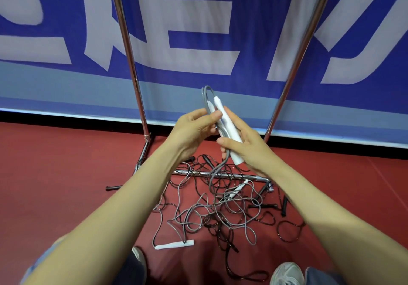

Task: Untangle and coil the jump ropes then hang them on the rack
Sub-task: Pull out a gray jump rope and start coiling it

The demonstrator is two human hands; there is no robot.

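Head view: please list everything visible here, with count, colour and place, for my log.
held handle: at least one, white, between both hands
grey rope: one, looped above the hands, trailing to the floor pile
floor handles: two white, in the pile; several black around it
tangled ropes: grey and black, count unclear, on the floor by the rack base
rack: one, chrome, two uprights and a low bar
banner: one, blue with pale lettering, behind the rack
floor: red
shoes: two, grey-white, bottom edge
left hand: pinches the grey rope
right hand: grips the held handle
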